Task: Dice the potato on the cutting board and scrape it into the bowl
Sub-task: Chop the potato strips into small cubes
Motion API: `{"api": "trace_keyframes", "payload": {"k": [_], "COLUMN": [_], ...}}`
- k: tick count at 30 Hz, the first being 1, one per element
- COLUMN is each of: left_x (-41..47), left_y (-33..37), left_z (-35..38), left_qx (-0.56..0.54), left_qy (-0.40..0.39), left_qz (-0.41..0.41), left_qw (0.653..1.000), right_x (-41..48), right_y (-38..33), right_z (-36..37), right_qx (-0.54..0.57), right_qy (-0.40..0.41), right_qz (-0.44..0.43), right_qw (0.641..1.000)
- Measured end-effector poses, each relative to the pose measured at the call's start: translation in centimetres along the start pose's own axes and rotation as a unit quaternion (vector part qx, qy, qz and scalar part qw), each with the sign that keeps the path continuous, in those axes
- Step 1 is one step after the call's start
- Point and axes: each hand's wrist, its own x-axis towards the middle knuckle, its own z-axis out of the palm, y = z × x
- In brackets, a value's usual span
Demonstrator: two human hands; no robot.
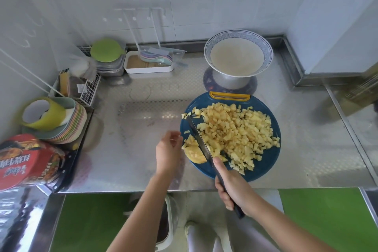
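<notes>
Evidently my right hand (233,190) gripped the black-handled steel knife (199,139) to split the pale-yellow potato chunk (194,154); my left hand (168,152) hovered slack, safely clear.

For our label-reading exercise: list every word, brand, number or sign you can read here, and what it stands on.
Red packet: white characters, upside down, too blurred to quote.
Paper tag in the wire basket: too small to read.
Cutting board, bowl, knife: no text.
</notes>
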Motion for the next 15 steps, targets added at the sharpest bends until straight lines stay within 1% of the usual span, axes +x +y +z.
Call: {"api": "trace_keyframes", "payload": {"k": [2, 5, 9, 11, 15], "left_x": [-2.0, -4.0, -3.9, -3.6, -3.3], "left_y": [-0.9, -1.3, -1.6, -1.9, -2.3], "left_z": [1.7, 4.5, 6.5, 6.9, 7.3], "left_qx": [-0.006, 0.004, 0.009, 0.016, 0.042], "left_qy": [0.029, 0.074, 0.133, 0.163, 0.177], "left_qz": [-0.002, 0.024, 0.026, 0.04, 0.058], "left_qw": [1.0, 0.997, 0.991, 0.986, 0.982], "right_x": [-0.2, -0.3, -0.2, -0.1, -0.1], "right_y": [0.7, 1.1, 1.0, 0.9, 0.5], "right_z": [0.8, 1.4, 1.7, 1.8, 1.8], "right_qx": [-0.013, -0.026, -0.042, -0.055, -0.054], "right_qy": [0.01, 0.026, 0.05, 0.057, 0.055], "right_qz": [0.01, 0.023, 0.028, 0.032, 0.047], "right_qw": [1.0, 0.999, 0.997, 0.996, 0.996]}}
